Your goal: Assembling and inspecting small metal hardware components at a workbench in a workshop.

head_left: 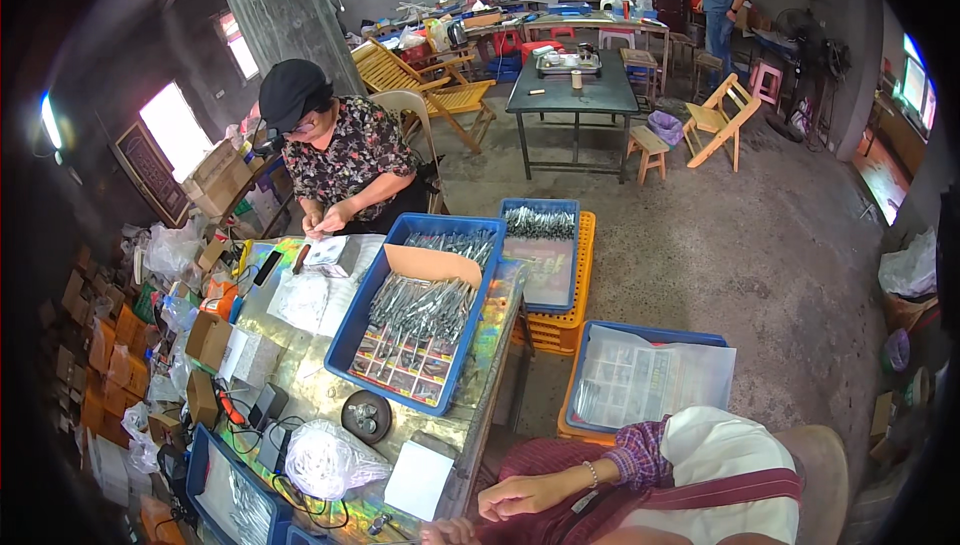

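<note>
My right hand (522,497), with a beaded bracelet on its wrist, hangs loosely over my maroon apron (540,457). Its fingers are slightly bent and nothing shows in them. At the lower edge, my left hand (450,533) is mostly cut off, just left of the right hand; its grip cannot be made out. A white rectangular piece (419,479) on the table lies nearest to both hands. Beside it are a bundle of white plastic strands (332,459) and a small dark round dish (367,416) of metal pieces.
Thin metal tools fill a blue tray (336,353) on the patterned table (410,429). Across it, a co-worker (345,160) handles something small. Blue trays on orange crates (583,270) stand on the floor to the right. Boxes and bags crowd the left; a dark table (570,95) stands behind.
</note>
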### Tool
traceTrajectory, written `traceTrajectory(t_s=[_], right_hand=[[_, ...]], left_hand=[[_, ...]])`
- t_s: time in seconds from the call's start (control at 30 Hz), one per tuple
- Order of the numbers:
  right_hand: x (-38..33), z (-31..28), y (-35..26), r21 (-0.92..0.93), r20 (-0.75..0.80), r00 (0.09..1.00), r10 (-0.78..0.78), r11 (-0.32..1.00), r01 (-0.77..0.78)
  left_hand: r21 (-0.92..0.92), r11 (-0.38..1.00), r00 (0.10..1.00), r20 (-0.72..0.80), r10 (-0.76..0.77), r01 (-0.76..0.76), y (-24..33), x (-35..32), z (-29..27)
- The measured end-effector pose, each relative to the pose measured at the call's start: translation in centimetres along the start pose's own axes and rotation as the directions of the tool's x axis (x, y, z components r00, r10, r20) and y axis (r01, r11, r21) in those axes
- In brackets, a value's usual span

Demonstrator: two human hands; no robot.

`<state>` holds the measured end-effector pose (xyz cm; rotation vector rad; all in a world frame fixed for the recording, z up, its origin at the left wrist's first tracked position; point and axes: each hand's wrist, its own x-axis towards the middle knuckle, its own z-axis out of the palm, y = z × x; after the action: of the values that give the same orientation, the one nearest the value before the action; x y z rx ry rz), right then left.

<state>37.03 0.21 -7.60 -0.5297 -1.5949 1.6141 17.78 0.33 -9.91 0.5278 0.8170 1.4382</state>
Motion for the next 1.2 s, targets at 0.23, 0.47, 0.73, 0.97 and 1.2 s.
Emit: traceTrajectory(t_s=[0.23, 0.47, 0.73, 0.97, 1.2], right_hand=[[-3.6, -2.8, 5.7, -0.6, -0.042, 0.999, 0.022, 0.799, -0.043], [-9.3, -7.1, 12.8, -0.874, -0.433, 0.829, 0.353, 0.061, -0.482], [-8.7, -6.7, 12.6, -0.856, -0.349, 0.777, 0.524, 0.16, -0.492], [-5.1, -4.5, 8.5, -0.914, -0.201, 0.906, 0.372, 0.263, -0.31], [-1.5, -3.5, 5.6, -0.694, -0.04, 0.954, 0.298, 0.678, -0.241]], left_hand=[[0.048, 0.999, 1.0, 0.021, 0.015, -0.016, 0.4, -0.2, 0.1], [-0.034, 0.999, 0.999, -0.05, -0.008, 0.007, 1.3, -0.6, -0.2], [-0.029, 0.991, 0.991, 0.04, 0.13, -0.129, 0.1, 0.8, -2.0], [0.157, 0.972, 0.984, 0.06, 0.166, -0.173, 4.7, 0.1, -1.2], [0.954, 0.227, 0.9, 0.082, 0.428, -0.195, 13.2, -0.7, -3.2]])
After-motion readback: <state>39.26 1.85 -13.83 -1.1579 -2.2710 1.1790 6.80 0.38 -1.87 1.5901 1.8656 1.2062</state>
